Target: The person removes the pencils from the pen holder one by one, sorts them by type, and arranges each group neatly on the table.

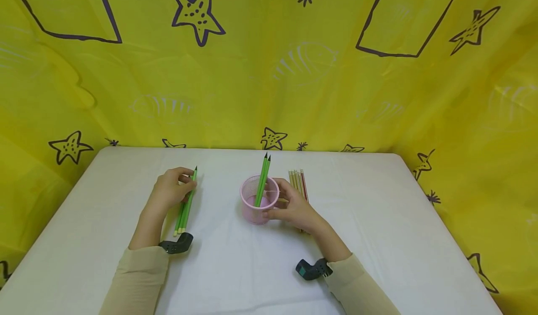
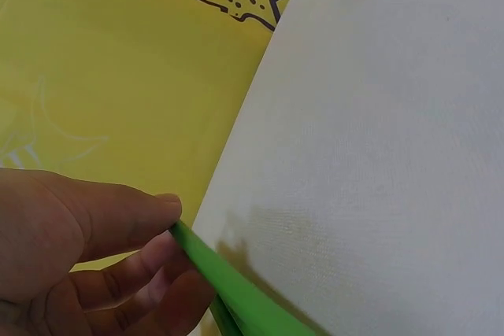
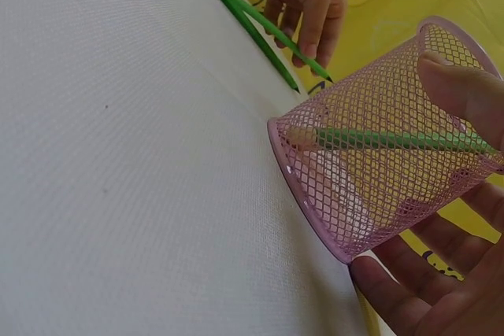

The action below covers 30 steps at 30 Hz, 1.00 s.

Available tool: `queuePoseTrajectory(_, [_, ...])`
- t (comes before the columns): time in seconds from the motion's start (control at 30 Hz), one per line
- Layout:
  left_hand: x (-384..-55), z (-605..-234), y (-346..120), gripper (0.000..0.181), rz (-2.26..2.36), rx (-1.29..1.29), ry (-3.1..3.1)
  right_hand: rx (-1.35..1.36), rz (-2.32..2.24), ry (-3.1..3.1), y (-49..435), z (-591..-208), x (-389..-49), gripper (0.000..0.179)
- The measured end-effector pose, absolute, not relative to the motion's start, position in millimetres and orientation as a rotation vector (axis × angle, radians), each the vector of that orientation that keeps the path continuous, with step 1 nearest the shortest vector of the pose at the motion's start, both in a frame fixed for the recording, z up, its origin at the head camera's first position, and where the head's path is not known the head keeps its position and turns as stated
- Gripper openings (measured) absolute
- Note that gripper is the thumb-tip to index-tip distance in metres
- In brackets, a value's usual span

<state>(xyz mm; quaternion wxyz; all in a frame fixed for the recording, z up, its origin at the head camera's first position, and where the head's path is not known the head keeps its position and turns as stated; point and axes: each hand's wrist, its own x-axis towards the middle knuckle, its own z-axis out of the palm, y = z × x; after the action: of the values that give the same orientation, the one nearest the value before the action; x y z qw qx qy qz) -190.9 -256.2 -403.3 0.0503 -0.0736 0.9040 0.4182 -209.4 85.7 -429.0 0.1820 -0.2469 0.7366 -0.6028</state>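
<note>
My left hand (image 1: 168, 189) pinches a green pencil (image 1: 191, 203) near its dark tip, between thumb and fingers. In the right wrist view that pencil's tip is raised, while its pale eraser end stays low by the cloth. Other green pencils (image 1: 180, 218) lie beside it, partly hidden by the hand. My right hand (image 1: 296, 207) grips a pink mesh pencil cup (image 3: 370, 171) from its right side, thumb and fingers round the wall. Two green pencils (image 1: 261, 184) stand in the cup, points up, leaning against the rim.
Right of the cup lies a row of thin gold and red pencils (image 1: 297, 180), partly hidden by my right hand. A white cloth (image 1: 235, 273) covers the table. Behind the table's far edge hangs a yellow curtain (image 1: 252, 81) with starfish drawings.
</note>
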Motion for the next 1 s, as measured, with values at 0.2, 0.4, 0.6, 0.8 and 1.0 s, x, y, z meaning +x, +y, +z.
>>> queuePoseTrajectory(0.2, [-189.4,-402.4,-257.3,0.045,1.268,-0.235,2.765,-0.694,-1.696,2.079,85.6,-428.1,-208.8,0.080])
queuePoseTrajectory(0.4, [-188.8,-398.8,-256.4,0.044,1.247,-0.238,2.779,-0.694,-1.702,2.076,85.5,-428.0,-208.4,0.080])
queuePoseTrajectory(0.6, [-187.2,-393.1,-254.4,0.045,1.265,-0.200,2.785,-0.693,-1.701,2.076,85.2,-427.1,-208.7,0.080])
queuePoseTrajectory(0.8, [-183.8,-384.4,-249.6,0.045,1.326,-0.125,2.774,-0.690,-1.695,2.082,85.0,-426.2,-208.4,0.080])
queuePoseTrajectory(1.0, [-181.9,-375.7,-240.5,0.041,1.511,0.020,2.703,-0.687,-1.696,2.083,85.3,-426.5,-207.8,0.080])
